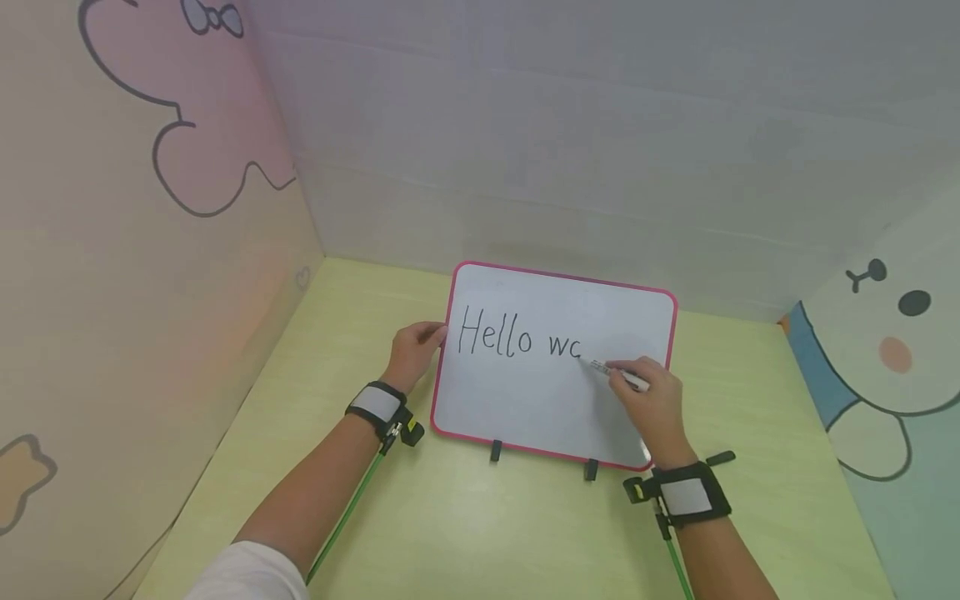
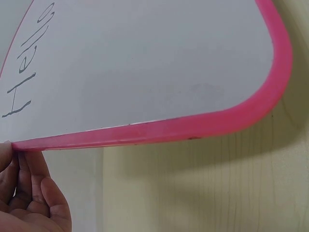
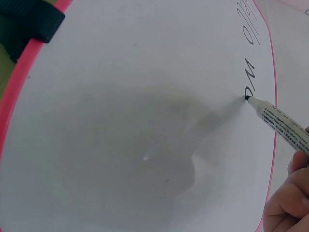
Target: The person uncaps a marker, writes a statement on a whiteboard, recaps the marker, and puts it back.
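A whiteboard (image 1: 510,408) with a pink frame leans back on the table, black handwriting across its upper half reading "Hello" and then "w" and a c-shaped stroke. My left hand (image 1: 413,354) pinches the board's left edge, thumb in front and fingers behind, as the left wrist view shows. In my right hand (image 1: 654,400) is a white marker (image 3: 285,126), gripped like a pen. Its black tip (image 3: 247,97) is right at the end of the c-shaped stroke. Small printed text runs along the marker's barrel.
Two black clip feet (image 1: 496,451) hold the board's lower edge on the pale yellow table (image 1: 465,533). Behind stands a pale wall (image 1: 570,167), with cartoon-painted walls on the left and right. Green cables (image 1: 347,518) run from both wrist straps.
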Demonstrator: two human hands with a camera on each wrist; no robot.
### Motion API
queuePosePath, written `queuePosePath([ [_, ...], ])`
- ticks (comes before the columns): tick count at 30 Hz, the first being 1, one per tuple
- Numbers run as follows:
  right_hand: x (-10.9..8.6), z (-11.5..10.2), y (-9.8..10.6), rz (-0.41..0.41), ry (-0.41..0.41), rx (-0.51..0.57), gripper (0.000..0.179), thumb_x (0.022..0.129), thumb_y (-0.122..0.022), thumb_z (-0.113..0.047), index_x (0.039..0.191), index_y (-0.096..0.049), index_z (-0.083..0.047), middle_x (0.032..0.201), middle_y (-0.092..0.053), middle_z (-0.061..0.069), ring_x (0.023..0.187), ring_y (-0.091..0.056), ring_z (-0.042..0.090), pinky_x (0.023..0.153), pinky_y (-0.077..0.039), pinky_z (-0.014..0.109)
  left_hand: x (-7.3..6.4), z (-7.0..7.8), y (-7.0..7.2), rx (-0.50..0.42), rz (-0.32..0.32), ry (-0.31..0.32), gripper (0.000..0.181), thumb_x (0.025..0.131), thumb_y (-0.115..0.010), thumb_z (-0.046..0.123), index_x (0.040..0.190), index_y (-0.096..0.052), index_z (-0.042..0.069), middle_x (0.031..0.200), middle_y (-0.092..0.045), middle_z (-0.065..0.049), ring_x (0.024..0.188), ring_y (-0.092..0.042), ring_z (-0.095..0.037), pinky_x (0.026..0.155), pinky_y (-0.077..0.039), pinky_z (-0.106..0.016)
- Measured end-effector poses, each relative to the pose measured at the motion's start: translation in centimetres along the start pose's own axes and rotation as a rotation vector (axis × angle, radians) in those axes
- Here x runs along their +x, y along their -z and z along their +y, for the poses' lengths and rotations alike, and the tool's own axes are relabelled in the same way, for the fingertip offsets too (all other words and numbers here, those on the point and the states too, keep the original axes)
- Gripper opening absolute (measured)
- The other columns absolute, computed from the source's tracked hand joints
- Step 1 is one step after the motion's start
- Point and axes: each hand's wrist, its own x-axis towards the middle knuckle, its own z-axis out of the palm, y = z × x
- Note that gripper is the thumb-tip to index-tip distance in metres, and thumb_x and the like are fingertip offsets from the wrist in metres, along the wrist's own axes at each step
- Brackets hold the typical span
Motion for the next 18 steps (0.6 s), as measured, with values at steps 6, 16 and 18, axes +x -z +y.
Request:
queuePosePath([
  [6, 0.21, 0.04, 0.04, 0.024, 0.007, 0.01, 0.011, 0.082, -0.067, -0.009, 0.089, -0.075, -0.01, 0.074, -0.065, 0.002, 0.069, -0.054, 0.009, 0.06, -0.04, 0.009, 0.04, -0.09, 0.0, -0.006, -0.003, -0.008, 0.037, 0.094, -0.058, 0.032, 0.118, -0.063, 0.005, 0.11, -0.066, -0.011, 0.103, -0.062, -0.024, 0.094, -0.049, -0.04],
  [16, 0.68, -0.06, -0.16, 0.027, 0.009, -0.023, 0.013, 0.084, -0.066, -0.012, 0.094, -0.074, -0.009, 0.075, -0.064, 0.003, 0.069, -0.051, 0.012, 0.058, -0.038, 0.012, -0.06, -0.11, -0.01, -0.009, -0.001, -0.02, 0.036, 0.094, -0.057, 0.031, 0.119, -0.063, 0.005, 0.11, -0.066, -0.012, 0.103, -0.062, -0.024, 0.094, -0.049, -0.04],
  [18, 0.71, -0.07, -0.21, 0.026, 0.009, -0.027, 0.014, 0.085, -0.066, -0.012, 0.094, -0.074, -0.009, 0.075, -0.063, 0.003, 0.069, -0.05, 0.012, 0.058, -0.038, 0.012, -0.07, -0.12, -0.03, -0.01, 0.0, -0.018, 0.036, 0.094, -0.058, 0.031, 0.119, -0.063, 0.005, 0.11, -0.066, -0.011, 0.103, -0.062, -0.024, 0.094, -0.049, -0.04],
])
